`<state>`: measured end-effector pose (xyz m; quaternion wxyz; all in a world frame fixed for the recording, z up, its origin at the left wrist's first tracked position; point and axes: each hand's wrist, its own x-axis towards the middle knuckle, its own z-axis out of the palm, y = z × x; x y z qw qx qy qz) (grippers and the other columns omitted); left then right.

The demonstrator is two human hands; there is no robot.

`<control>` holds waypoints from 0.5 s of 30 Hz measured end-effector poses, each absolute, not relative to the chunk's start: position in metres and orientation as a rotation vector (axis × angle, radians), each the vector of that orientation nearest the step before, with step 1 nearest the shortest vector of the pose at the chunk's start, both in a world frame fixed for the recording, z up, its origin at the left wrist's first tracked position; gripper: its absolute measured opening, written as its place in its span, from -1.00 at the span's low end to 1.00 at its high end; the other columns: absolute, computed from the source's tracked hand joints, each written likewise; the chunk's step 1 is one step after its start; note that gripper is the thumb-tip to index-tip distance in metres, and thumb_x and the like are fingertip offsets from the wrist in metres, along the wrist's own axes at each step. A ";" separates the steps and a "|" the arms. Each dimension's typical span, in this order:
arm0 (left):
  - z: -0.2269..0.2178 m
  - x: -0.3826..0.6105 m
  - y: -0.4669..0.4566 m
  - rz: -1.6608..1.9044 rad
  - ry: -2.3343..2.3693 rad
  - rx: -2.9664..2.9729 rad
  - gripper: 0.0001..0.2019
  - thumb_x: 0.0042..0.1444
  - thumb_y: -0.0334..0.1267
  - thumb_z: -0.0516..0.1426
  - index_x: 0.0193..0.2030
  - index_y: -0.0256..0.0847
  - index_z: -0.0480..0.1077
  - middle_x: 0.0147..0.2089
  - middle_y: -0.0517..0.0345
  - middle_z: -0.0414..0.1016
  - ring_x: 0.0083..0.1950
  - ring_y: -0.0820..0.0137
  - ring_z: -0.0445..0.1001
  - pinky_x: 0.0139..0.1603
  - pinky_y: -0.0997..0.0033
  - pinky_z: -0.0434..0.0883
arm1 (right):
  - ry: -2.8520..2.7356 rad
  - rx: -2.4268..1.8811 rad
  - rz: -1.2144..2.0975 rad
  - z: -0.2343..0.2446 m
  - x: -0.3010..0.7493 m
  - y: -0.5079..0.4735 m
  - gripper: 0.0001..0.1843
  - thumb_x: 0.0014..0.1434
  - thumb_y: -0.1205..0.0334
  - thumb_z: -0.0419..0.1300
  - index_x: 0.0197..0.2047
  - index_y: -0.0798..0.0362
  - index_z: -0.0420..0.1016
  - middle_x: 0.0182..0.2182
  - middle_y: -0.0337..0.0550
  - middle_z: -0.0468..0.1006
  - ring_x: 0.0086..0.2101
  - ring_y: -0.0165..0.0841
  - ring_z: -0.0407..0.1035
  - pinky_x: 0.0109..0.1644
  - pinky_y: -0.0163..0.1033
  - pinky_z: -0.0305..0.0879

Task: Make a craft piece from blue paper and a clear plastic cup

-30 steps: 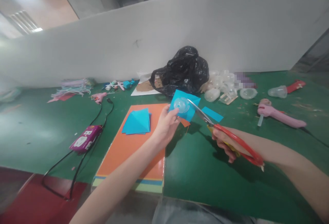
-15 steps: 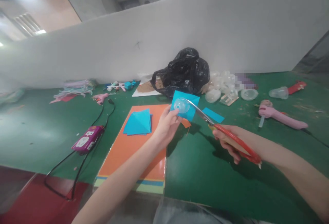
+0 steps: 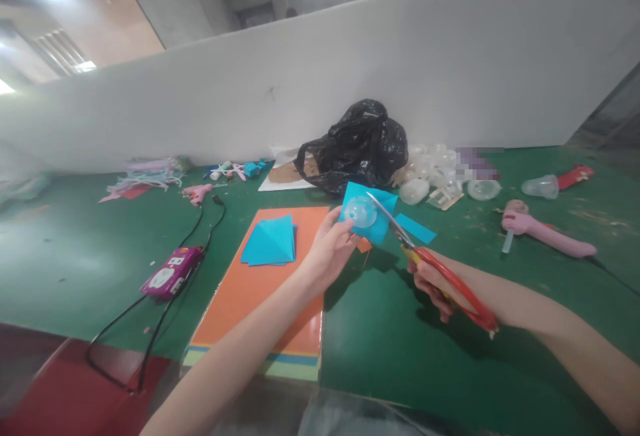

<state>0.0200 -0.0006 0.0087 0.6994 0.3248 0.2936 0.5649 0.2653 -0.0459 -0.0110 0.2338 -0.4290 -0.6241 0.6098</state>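
Blue paper (image 3: 374, 229) and a clear plastic dome (image 3: 360, 212) are held up in your left hand (image 3: 327, 248), above the green table (image 3: 400, 369) and at the edge of an orange card (image 3: 265, 289). Your right hand (image 3: 430, 283) is closed around red-handled scissors (image 3: 453, 286), their blades at the paper's edge, just beside the dome. Folded blue squares (image 3: 269, 241) lie on the card. Right of you lies a pink glue gun (image 3: 545, 236); ahead, a black plastic bag (image 3: 355, 149) slumps against a white wall (image 3: 300, 76).

A craft workshop: glue gun (image 3: 547, 239), coloured card (image 3: 260, 303), green workbench (image 3: 400, 369).
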 end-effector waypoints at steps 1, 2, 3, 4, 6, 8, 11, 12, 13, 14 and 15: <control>0.008 0.020 0.000 1.257 0.657 0.723 -0.56 -0.04 -0.23 0.45 -0.04 -0.16 0.44 -0.09 0.13 0.62 0.05 0.28 0.57 0.24 0.19 0.34 | -1.689 -1.184 1.702 -0.010 0.263 -0.045 -0.39 0.31 -0.48 0.12 -0.16 -0.04 0.33 -0.46 -0.43 0.29 -0.56 -0.52 0.24 -0.46 -0.34 0.50; 0.007 0.020 0.000 1.257 0.659 0.719 -0.56 -0.04 -0.23 0.44 -0.04 -0.17 0.44 -0.08 0.12 0.62 0.05 0.29 0.57 0.24 0.19 0.33 | -1.658 -1.193 1.732 -0.009 0.260 -0.045 -0.35 0.26 -0.52 0.13 -0.18 -0.05 0.32 -0.47 -0.43 0.30 -0.57 -0.53 0.24 -0.47 -0.34 0.50; 0.007 0.020 0.001 1.257 0.660 0.715 -0.56 -0.03 -0.23 0.44 -0.03 -0.17 0.44 -0.07 0.11 0.62 0.05 0.30 0.56 0.23 0.20 0.33 | -1.625 -1.204 1.757 -0.009 0.258 -0.044 -0.32 0.22 -0.56 0.13 -0.20 -0.05 0.30 -0.49 -0.44 0.30 -0.59 -0.53 0.23 -0.49 -0.34 0.48; 0.006 0.019 0.001 1.258 0.659 0.708 -0.56 -0.02 -0.24 0.44 -0.02 -0.17 0.43 -0.06 0.11 0.62 0.04 0.31 0.56 0.23 0.22 0.33 | -1.598 -1.215 1.772 -0.008 0.257 -0.043 -0.31 0.20 -0.58 0.14 -0.22 -0.06 0.28 -0.52 -0.46 0.29 -0.61 -0.53 0.22 -0.52 -0.35 0.46; 0.006 0.019 0.001 1.255 0.658 0.696 -0.55 -0.02 -0.24 0.44 -0.01 -0.18 0.43 -0.05 0.11 0.62 0.00 0.35 0.55 0.20 0.24 0.33 | -1.564 -1.225 1.790 -0.008 0.254 -0.042 -0.30 0.17 -0.60 0.16 -0.26 -0.07 0.25 -0.59 -0.49 0.27 -0.67 -0.53 0.20 -0.57 -0.36 0.41; 0.006 0.019 0.001 1.251 0.658 0.694 -0.55 -0.03 -0.25 0.44 -0.02 -0.19 0.43 -0.07 0.13 0.62 -0.03 0.38 0.54 0.18 0.26 0.34 | -1.558 -1.243 1.801 -0.006 0.253 -0.041 -0.29 0.13 -0.60 0.19 -0.29 -0.08 0.22 -0.63 -0.51 0.26 -0.70 -0.53 0.20 -0.61 -0.37 0.36; 0.008 0.019 0.000 1.246 0.661 0.703 -0.56 -0.03 -0.26 0.44 -0.02 -0.19 0.45 -0.08 0.12 0.62 -0.04 0.36 0.54 0.18 0.24 0.34 | -1.567 -1.306 1.792 -0.001 0.251 -0.041 -0.24 0.04 -0.66 0.20 -0.30 -0.09 0.20 -0.66 -0.51 0.29 -0.73 -0.52 0.22 -0.65 -0.37 0.34; 0.009 0.019 0.000 1.245 0.665 0.704 -0.56 -0.04 -0.26 0.43 -0.02 -0.19 0.45 -0.07 0.11 0.62 -0.03 0.35 0.54 0.19 0.23 0.34 | -1.572 -1.325 1.787 0.001 0.251 -0.041 -0.23 0.02 -0.67 0.20 -0.31 -0.09 0.19 -0.67 -0.51 0.29 -0.74 -0.51 0.22 -0.66 -0.37 0.33; 0.009 0.019 0.000 1.244 0.670 0.702 -0.57 -0.04 -0.27 0.43 -0.03 -0.19 0.46 -0.07 0.11 0.61 -0.02 0.34 0.54 0.19 0.22 0.34 | -1.577 -1.339 1.778 0.003 0.250 -0.041 -0.22 0.01 -0.68 0.19 -0.31 -0.09 0.19 -0.68 -0.51 0.29 -0.75 -0.51 0.22 -0.67 -0.38 0.32; 0.010 0.020 0.000 1.243 0.675 0.698 -0.58 -0.04 -0.27 0.43 -0.04 -0.19 0.46 -0.08 0.11 0.61 -0.02 0.34 0.54 0.19 0.21 0.35 | -1.584 -1.347 1.772 0.004 0.249 -0.041 -0.21 0.01 -0.69 0.19 -0.31 -0.09 0.18 -0.68 -0.51 0.30 -0.75 -0.52 0.23 -0.67 -0.38 0.31; 0.010 0.020 0.000 1.245 0.678 0.691 -0.60 -0.04 -0.27 0.43 -0.06 -0.19 0.46 -0.09 0.12 0.61 -0.03 0.34 0.54 0.19 0.21 0.35 | -1.587 -1.354 1.768 0.004 0.249 -0.041 -0.21 0.00 -0.69 0.19 -0.31 -0.09 0.18 -0.69 -0.52 0.30 -0.76 -0.52 0.23 -0.67 -0.38 0.31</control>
